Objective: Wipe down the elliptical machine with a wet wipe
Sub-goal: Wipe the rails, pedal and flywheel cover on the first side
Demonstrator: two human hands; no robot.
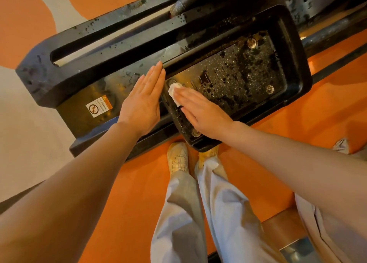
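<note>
The elliptical's black foot pedal [286,50] is a shallow tray with a speckled, wet-looking tread. My right hand [200,111] lies flat inside its near left corner, straight fingers pressing a white wet wipe [174,92] onto the tread; only the wipe's far end shows. My left hand [142,103] rests flat, fingers straight and together, on the black base frame [79,64] just left of the pedal's rim.
A white and orange warning sticker [98,106] sits on the frame left of my left hand. The frame's rail slot runs to the back left. My feet [177,157] stand on orange floor [139,183] below the pedal. A wooden and metal edge [286,231] shows lower right.
</note>
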